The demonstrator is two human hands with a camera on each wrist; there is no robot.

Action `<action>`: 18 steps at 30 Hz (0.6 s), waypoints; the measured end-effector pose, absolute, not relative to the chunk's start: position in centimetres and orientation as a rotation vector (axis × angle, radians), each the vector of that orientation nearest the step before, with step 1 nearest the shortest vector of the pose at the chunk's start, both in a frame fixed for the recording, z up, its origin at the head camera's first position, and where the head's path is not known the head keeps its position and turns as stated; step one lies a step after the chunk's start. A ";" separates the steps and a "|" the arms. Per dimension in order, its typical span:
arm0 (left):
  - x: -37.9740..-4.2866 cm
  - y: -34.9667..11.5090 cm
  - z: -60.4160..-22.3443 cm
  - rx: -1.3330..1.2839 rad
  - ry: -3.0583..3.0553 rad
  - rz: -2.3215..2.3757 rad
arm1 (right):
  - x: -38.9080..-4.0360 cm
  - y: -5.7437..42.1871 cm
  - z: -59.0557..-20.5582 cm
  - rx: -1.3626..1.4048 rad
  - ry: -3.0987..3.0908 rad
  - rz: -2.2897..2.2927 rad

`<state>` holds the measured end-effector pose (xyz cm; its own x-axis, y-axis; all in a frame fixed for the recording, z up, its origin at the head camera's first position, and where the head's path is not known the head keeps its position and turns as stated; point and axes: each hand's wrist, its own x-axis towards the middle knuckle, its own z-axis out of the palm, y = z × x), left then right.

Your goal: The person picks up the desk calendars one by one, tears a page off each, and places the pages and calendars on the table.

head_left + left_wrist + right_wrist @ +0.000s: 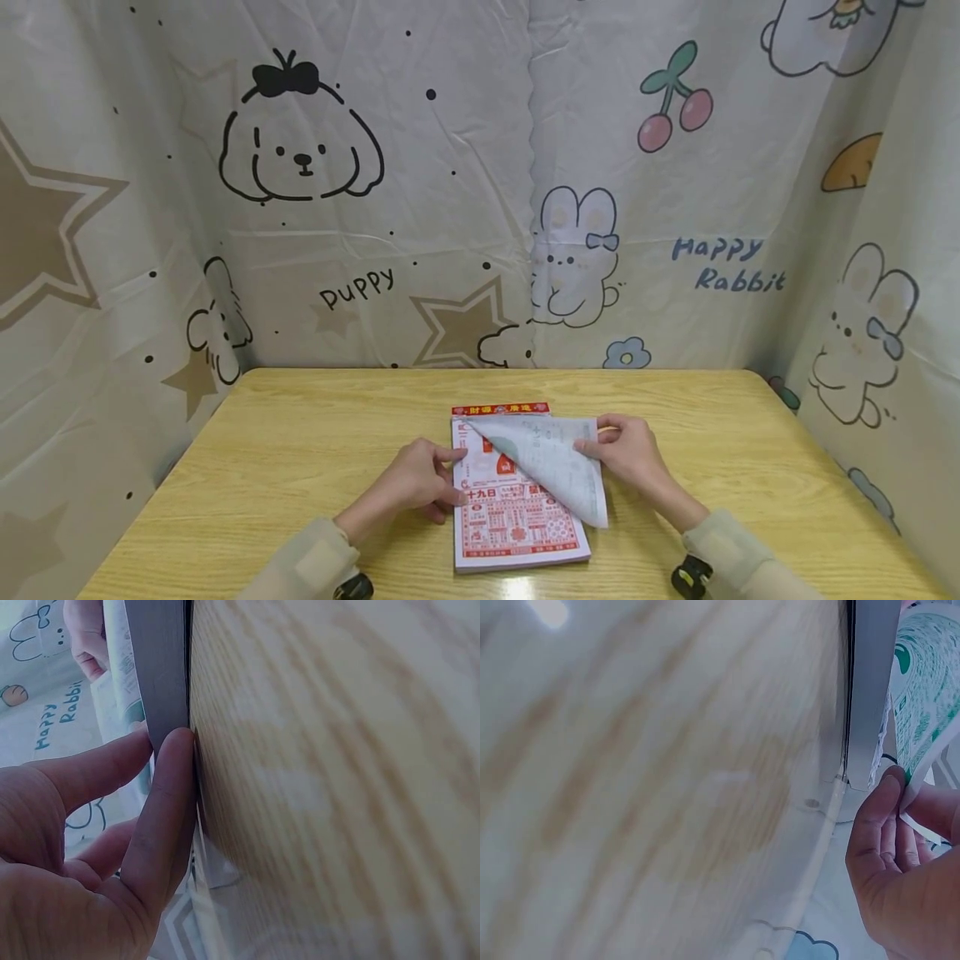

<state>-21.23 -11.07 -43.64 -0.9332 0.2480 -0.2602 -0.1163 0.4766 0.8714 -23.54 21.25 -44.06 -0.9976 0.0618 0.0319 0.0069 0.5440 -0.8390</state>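
Observation:
A thick tear-off calendar [517, 533] with red print and a red and gold top strip lies flat on the table. Its top sheet [562, 467] is folded back diagonally from the lower left, still joined near the strip, showing a pale underside. At the free right edge, my right hand [630, 450] pinches this sheet between thumb and fingers. In the right wrist view the sheet [930, 690] curls up with green print. My left hand [420, 479] holds the pad's left edge, thumb on the page; in the left wrist view fingertips press the pad's grey side [161, 667].
The wooden table [300, 417] extends around the calendar on all sides. Behind and beside it hangs a pale curtain [450, 208] printed with a puppy, rabbits, stars and cherries. Dark straps with devices sit at both sleeves.

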 end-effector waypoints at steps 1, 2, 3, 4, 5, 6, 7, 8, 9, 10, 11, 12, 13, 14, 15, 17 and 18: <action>-21.2 -11.1 -43.7 0.109 2.377 1.445 | -23.6 21.3 -44.1 -0.060 -2.707 1.477; -21.2 -11.1 -43.7 0.104 2.377 1.447 | -23.7 21.3 -44.1 -0.061 -2.705 1.480; -21.2 -11.1 -43.7 0.100 2.375 1.448 | -23.7 21.3 -44.2 -0.064 -2.704 1.485; -21.2 -11.0 -43.7 0.100 2.377 1.450 | -23.7 21.3 -44.1 -0.066 -2.705 1.486; -21.2 -11.0 -43.7 0.100 2.378 1.451 | -23.7 21.3 -44.1 -0.068 -2.706 1.484; -21.2 -11.0 -43.7 0.101 2.379 1.452 | -23.7 21.4 -44.1 -0.069 -2.708 1.478; -21.2 -10.9 -43.7 0.103 2.378 1.454 | -23.7 21.4 -44.1 -0.070 -2.712 1.474; -21.2 -10.9 -43.7 0.104 2.379 1.451 | -23.7 21.4 -44.0 -0.071 -2.715 1.476; -21.3 -10.9 -43.7 0.105 2.378 1.450 | -23.6 21.4 -44.0 -0.069 -2.718 1.475; -21.3 -10.9 -43.7 0.106 2.377 1.450 | -23.6 21.3 -43.9 -0.067 -2.722 1.472; -21.2 -10.9 -43.7 0.105 2.374 1.450 | -23.5 21.3 -43.9 -0.063 -2.727 1.468; -21.2 -10.9 -43.7 0.107 2.373 1.450 | -23.5 21.3 -43.8 -0.057 -2.731 1.464; -21.2 -11.0 -43.7 0.109 2.371 1.450 | -23.5 21.3 -43.8 -0.052 -2.735 1.463; -21.2 -11.0 -43.7 0.112 2.370 1.449 | -23.4 21.2 -43.7 -0.045 -2.735 1.460; -21.2 -11.0 -43.7 0.115 2.368 1.453 | -23.4 21.2 -43.7 -0.035 -2.736 1.452; -21.2 -11.1 -43.7 0.126 2.369 1.455 | -23.4 21.1 -43.6 -0.017 -2.735 1.443; -21.2 -11.1 -43.7 0.129 2.369 1.454 | -23.4 21.1 -43.6 -0.007 -2.733 1.438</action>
<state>-21.24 -11.07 -43.72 -0.9322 0.2600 -0.2519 -0.1069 0.4672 0.8777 -23.37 21.12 -43.55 -0.9986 0.0291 0.0453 -0.0209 0.5667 -0.8236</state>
